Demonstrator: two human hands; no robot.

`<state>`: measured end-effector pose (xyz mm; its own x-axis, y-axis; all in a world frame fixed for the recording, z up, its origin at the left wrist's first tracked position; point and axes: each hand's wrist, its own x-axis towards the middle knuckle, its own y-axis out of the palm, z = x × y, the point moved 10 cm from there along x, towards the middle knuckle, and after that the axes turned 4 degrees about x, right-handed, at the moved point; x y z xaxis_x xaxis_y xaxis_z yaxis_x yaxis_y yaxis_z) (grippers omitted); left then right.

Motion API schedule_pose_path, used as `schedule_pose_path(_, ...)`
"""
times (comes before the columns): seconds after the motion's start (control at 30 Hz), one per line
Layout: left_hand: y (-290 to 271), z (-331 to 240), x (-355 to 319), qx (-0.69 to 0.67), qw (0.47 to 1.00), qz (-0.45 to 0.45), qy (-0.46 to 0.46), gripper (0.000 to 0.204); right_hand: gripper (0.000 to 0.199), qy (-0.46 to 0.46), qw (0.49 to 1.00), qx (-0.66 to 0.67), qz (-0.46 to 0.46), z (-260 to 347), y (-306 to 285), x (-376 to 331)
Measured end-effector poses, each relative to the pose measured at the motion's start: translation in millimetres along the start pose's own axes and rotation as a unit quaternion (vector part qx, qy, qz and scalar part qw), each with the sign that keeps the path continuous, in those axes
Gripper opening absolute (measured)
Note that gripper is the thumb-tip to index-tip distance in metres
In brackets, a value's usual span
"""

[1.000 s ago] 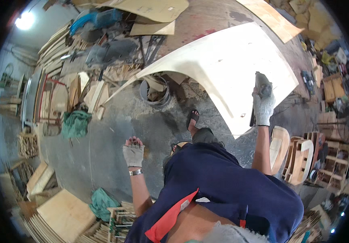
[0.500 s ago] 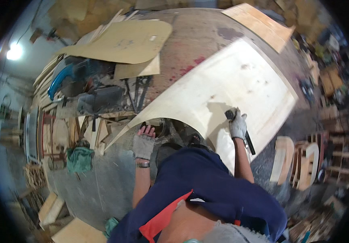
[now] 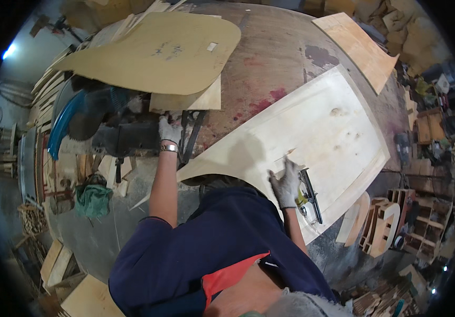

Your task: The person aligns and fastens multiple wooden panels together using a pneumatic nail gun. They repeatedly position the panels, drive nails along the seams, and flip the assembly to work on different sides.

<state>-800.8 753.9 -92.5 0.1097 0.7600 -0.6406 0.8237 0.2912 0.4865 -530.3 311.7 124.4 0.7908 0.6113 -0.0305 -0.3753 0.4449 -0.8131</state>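
A large pale plywood panel (image 3: 312,127) with a curved near edge lies over the workbench, its narrow pointed end running left beneath my left forearm. My right hand (image 3: 285,185), in a grey glove, is over the panel with fingers apart and nothing visible in it. Just right of it lies a nail or staple gun (image 3: 310,196) with a black magazine and yellow-green body. My gloved left hand (image 3: 170,130) reaches to the dark base of a blue mitre saw (image 3: 66,121); its fingertips are partly hidden, so any hold cannot be made out.
An olive-brown curved sheet (image 3: 158,53) lies at the back left on a smaller plywood piece (image 3: 201,98). Another wooden board (image 3: 357,50) rests at the far right of the bench (image 3: 269,47). Curved wooden parts (image 3: 383,227) stand on the right, a green cloth (image 3: 94,201) on the left.
My left hand has moved from the panel's curved edge forward and left to the saw. My right hand has shifted left, and the small dark object it held no longer shows.
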Motion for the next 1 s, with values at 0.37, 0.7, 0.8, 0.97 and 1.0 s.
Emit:
schedule_pose_path(0.37,47,4,27,-0.064,0.995,0.069,-0.046,0.053,0.068,-0.452,0.891,0.054,-0.001,391,81,111)
schedule_pose_path(0.7,106,59,-35,-0.198,0.957,0.211,-0.026,0.049,0.068,-0.539,0.824,-0.001,0.172,451,54,155)
schedule_pose_path(0.8,119,104,-46,-0.177,0.947,0.255,-0.084,0.052,0.085,-0.571,0.807,-0.078,0.132,439,89,131)
schedule_pose_path(0.97,104,142,-67,-0.012,0.968,0.197,-0.152,0.055,0.042,-0.493,0.86,-0.097,0.092,441,108,186)
schedule_pose_path(1.0,99,143,-71,0.017,0.968,0.193,-0.161,0.055,0.034,-0.479,0.867,-0.114,0.075,443,99,200)
